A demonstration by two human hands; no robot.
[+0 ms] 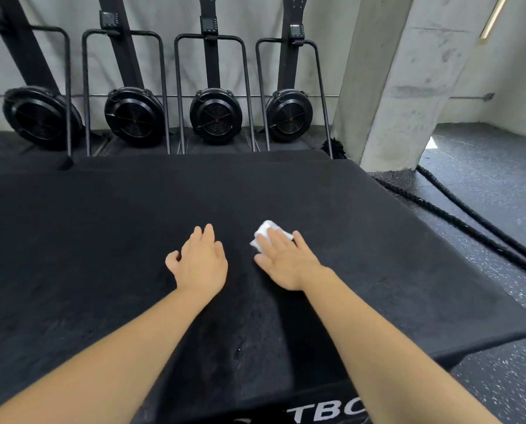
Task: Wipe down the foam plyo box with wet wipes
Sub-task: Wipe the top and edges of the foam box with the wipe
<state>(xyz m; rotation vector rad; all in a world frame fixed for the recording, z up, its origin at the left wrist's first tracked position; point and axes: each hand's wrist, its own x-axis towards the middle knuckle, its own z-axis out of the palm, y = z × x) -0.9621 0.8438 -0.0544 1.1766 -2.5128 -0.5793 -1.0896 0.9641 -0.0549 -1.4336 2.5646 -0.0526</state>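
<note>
The black foam plyo box (102, 240) fills the middle of the head view, its top facing me and white letters showing on its near side. My right hand (283, 261) lies flat, fingers straight, pressing a crumpled white wet wipe (266, 232) onto the box top; part of the wipe is hidden under my fingers. My left hand (202, 261) rests palm-down on the box top a little to the left of the wipe, fingers relaxed and holding nothing.
Several black fan machines (216, 116) lean against the white wall behind the box. A concrete pillar (402, 87) rises at the back right. Two thick black ropes (470, 224) run across the speckled rubber floor (500, 377) on the right.
</note>
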